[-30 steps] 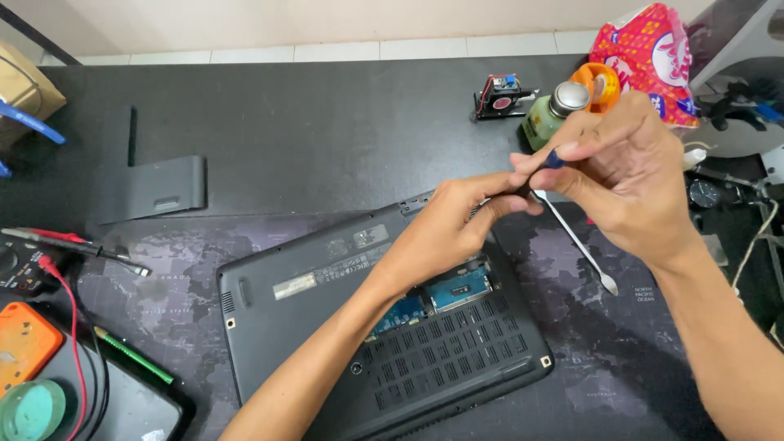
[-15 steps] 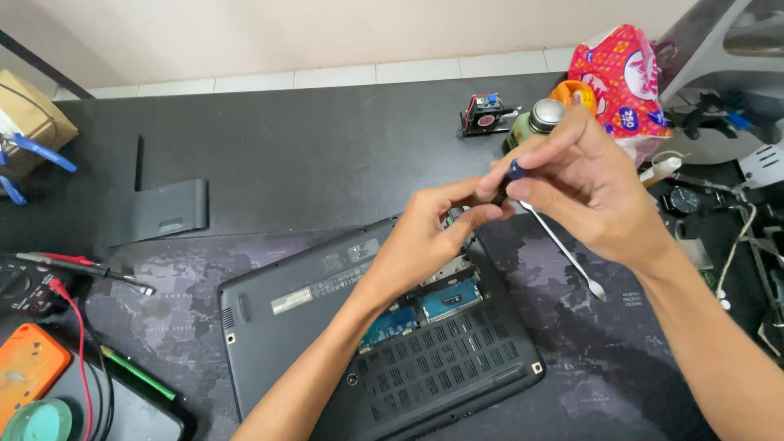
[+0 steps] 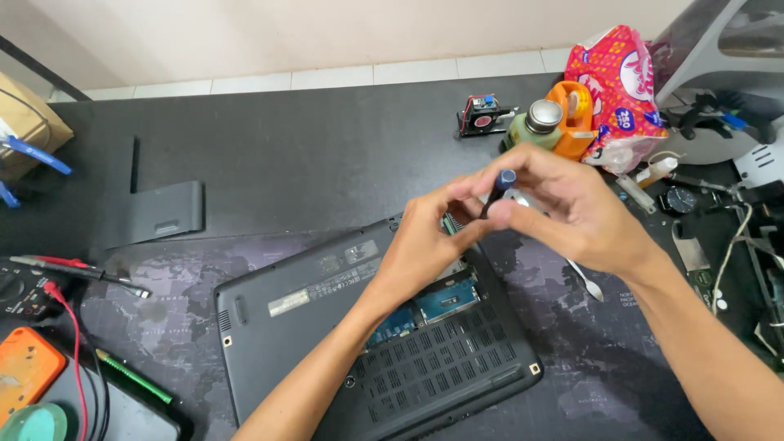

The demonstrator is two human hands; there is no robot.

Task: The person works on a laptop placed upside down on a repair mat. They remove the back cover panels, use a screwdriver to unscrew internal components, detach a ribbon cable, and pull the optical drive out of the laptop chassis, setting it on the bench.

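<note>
A black laptop (image 3: 327,327) lies upside down on the dark mat, its bottom panel partly open so blue circuit boards (image 3: 445,298) show. Above its far edge my right hand (image 3: 572,208) grips a small blue-handled screwdriver (image 3: 498,192) whose tip points down at the laptop. My left hand (image 3: 425,245) reaches in from below, and its fingertips pinch the lower part of the same screwdriver. A thin metal pry tool (image 3: 586,279) sticks out under my right hand; whether that hand holds it is hidden.
A black cover piece (image 3: 155,212) lies at the left. Multimeter probes with red lead (image 3: 73,273) and an orange meter (image 3: 24,371) sit at the lower left. A bottle (image 3: 535,122), orange tape dispenser (image 3: 576,110), red packet (image 3: 621,86), small fan (image 3: 482,114) and cables crowd the right.
The view shifted right and down slightly. My hands came closer together over the laptop's far edge, and the screwdriver turned more upright between the fingers.
</note>
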